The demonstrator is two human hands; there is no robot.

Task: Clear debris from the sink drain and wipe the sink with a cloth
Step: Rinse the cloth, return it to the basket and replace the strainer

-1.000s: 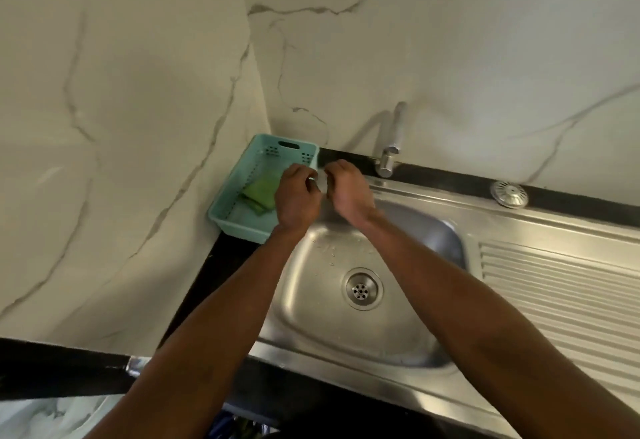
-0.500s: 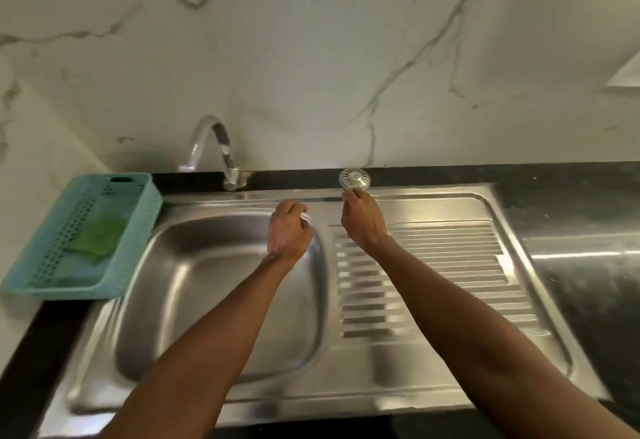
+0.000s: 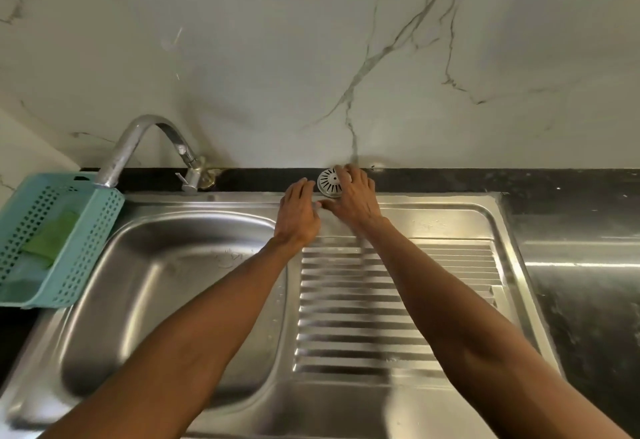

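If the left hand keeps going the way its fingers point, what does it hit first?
Probably the strainer on the sink's back ledge, just beyond the left hand's fingertips; depth is unclear, so it might pass beside it to the wall.

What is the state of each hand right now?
Left hand: open, fingers straight, holding nothing visible.
Right hand: fingers on the drain strainer at the sink's back edge; a real grip cannot be told.

A teal basket [image 3: 65, 248] sits at the left edge of the frame with a green sponge [image 3: 52, 239] inside. A chrome tap [image 3: 152, 151] curves at upper left. Marble wall [image 3: 311, 57] fills the top; black counter [image 3: 588, 300] lies at right.
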